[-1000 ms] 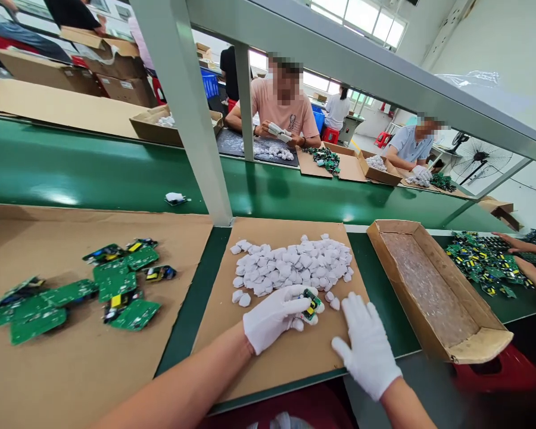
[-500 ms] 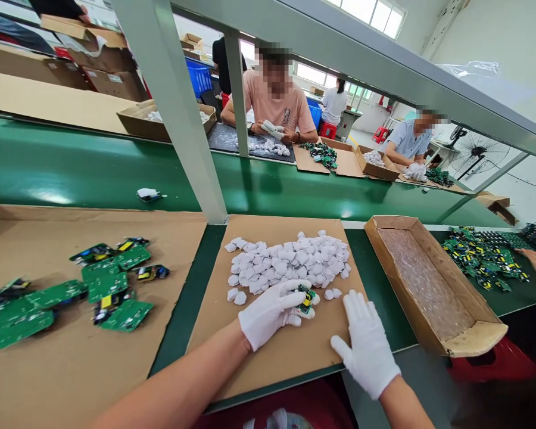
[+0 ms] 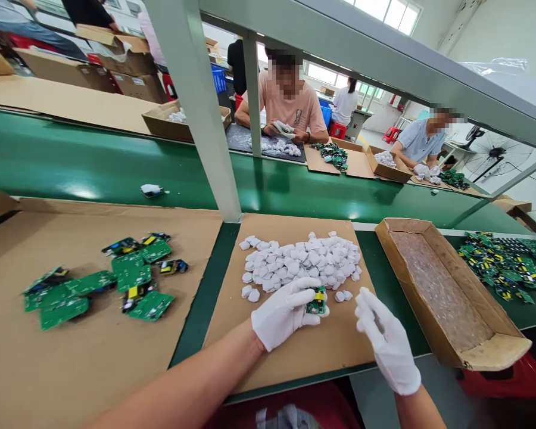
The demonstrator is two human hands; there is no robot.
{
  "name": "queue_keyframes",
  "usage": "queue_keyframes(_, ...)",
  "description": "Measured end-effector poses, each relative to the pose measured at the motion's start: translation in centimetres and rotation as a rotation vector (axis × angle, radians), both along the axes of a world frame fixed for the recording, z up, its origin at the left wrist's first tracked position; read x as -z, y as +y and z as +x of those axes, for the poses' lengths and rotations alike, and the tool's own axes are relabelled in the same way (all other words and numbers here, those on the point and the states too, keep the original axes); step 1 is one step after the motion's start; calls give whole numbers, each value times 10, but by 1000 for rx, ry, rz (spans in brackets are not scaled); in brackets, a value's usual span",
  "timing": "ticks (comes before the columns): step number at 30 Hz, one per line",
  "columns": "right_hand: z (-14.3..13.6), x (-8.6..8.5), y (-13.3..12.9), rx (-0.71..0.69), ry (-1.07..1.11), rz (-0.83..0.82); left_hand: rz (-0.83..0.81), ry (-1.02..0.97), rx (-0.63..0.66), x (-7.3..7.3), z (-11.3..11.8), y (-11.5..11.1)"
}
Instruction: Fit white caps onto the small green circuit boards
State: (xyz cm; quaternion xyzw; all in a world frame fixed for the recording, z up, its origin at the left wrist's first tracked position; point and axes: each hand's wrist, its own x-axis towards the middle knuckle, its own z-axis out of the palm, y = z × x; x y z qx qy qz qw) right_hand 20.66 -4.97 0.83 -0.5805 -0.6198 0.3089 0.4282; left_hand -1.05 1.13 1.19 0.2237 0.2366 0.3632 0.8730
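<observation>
In a white glove, my left hand (image 3: 286, 313) grips a small green circuit board (image 3: 316, 301) with a yellow part on it. The board is held between thumb and fingers, above the cardboard sheet (image 3: 232, 333). Just beyond it lies a heap of small white pieces (image 3: 301, 259), with a few stray ones near its edges. My right hand (image 3: 386, 342), gloved too, is raised at the sheet's right edge, with its fingers slightly bent and no object visible in them. A gap separates it from the board.
More green circuit boards (image 3: 129, 271) lie on cardboard at the left. To the right stand a long cardboard box (image 3: 442, 292) and a pile of boards (image 3: 500, 262). A metal post (image 3: 209, 119) rises behind the sheet. Co-workers sit across the green conveyor belt (image 3: 290, 185).
My right hand has lifted from the cardboard's edge, and its spread fingers have bent and come closer together. The board in my left hand has turned to show more of its face. The view has shifted left.
</observation>
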Motion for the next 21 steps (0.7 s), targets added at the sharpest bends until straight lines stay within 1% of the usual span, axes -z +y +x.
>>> queue_keyframes(1,-13,-5,-4,-70,144,-77,-1,-7,-5,0,0,0)
queue_keyframes(2,-26,-10,-7,-163,240,-140,-2,-11,-16,-1,1,-1)
queue_keyframes(4,-49,-17,-10,-368,330,-236,-3,-23,-49,-1,2,-1)
queue_keyframes(5,-58,-20,-9,-444,351,-263,-4,-36,-63,-1,3,-1)
queue_keyframes(6,-64,-21,-7,-486,372,-276,-6,-51,-72,-1,3,-1)
queue_keyframes(7,-68,-22,-3,-484,395,-275,-9,-64,-76,0,4,-1)
queue_keyframes(8,-70,-22,1,-447,420,-257,-10,-75,-78,0,4,-1)
queue_keyframes(10,-70,-22,9,-328,464,-172,-1,-76,-87,1,5,1)
queue_keyframes(13,-62,-21,20,-189,588,-38,51,8,-106,5,6,3)
queue_keyframes(16,-56,-18,25,-146,764,-32,137,126,-91,8,9,3)
queue_keyframes(18,-54,-16,28,-134,805,-48,189,175,-43,8,10,3)
queue_keyframes(21,-52,-13,30,-88,758,-86,242,219,79,8,11,3)
